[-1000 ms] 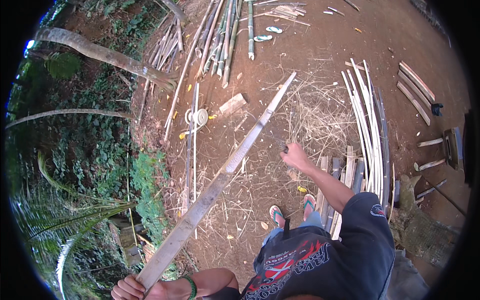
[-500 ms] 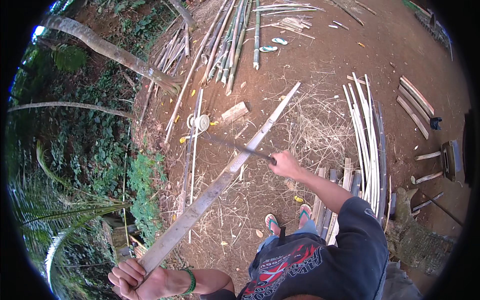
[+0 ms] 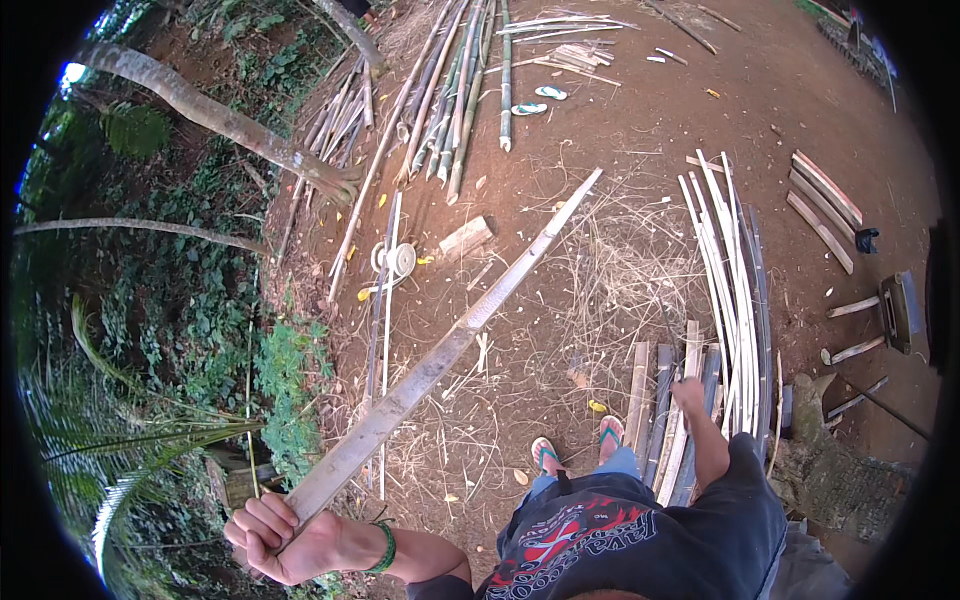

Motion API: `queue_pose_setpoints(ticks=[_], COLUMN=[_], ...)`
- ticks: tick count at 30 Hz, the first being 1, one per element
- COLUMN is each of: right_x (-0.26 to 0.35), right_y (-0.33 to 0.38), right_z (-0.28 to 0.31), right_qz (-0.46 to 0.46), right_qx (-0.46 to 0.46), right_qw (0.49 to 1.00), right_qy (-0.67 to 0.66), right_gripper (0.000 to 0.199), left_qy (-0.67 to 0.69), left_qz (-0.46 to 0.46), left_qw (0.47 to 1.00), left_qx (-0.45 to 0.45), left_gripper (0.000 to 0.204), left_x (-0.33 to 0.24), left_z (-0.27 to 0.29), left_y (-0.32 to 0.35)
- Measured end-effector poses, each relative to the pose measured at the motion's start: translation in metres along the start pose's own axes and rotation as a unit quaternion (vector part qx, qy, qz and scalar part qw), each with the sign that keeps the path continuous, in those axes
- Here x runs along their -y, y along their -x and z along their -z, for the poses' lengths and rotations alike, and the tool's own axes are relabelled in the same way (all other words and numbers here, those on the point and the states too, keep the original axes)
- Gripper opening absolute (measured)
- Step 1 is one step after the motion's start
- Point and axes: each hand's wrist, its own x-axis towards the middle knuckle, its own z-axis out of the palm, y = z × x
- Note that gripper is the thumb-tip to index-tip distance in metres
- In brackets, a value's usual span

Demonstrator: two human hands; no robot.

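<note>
The left hand [image 3: 300, 553] is gripping the near end of a long bamboo strip [image 3: 430, 366], fingers wrapped around it; the strip is slanting up and away across the front of the body, its narrow tip lying over the edge of a litter of dry shavings [image 3: 640, 265]. The right hand [image 3: 688, 396] is staying off the strip, well apart from it, and is appearing over the short split pieces [image 3: 638, 398] by the feet; whether it is touching them, or holding anything, cannot be told, as its fingers are not showing clearly. Principal risk, in this inspector's judgement: one hand alone is carrying the strip at its extreme end, so the far tip could be dipping or twisting should that grip loosen. Bare skin is bearing on the strip's edges, and a split edge could be cutting the palm if the strip were sliding. The sandals [image 3: 545, 455] are leaving the toes exposed to a dropped piece. Loose shavings underfoot could be causing a slip, and the long pale strips [image 3: 735, 300] beside the right arm could be snagging the elbow on a wide swing.
</note>
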Motion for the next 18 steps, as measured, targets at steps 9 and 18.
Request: queue_pose_setpoints(ticks=[9, 18], right_x=[-0.077, -0.054], right_y=[0.081, 0.101], right_z=[-0.05, -0.006], right_qz=[-0.037, 0.087], right_qx=[0.012, 0.04], right_qw=[0.998, 0.991], right_qy=[-0.053, 0.092], right_gripper=[0.043, 0.044], left_qy=[0.044, 0.078], left_qz=[-0.037, -0.034], left_qw=[0.998, 0.987], left_qx=[-0.033, -0.133], left_gripper=[0.024, 0.016], left_x=[0.014, 0.02], left_z=[-0.017, 0.05], left_y=[-0.012, -0.011])
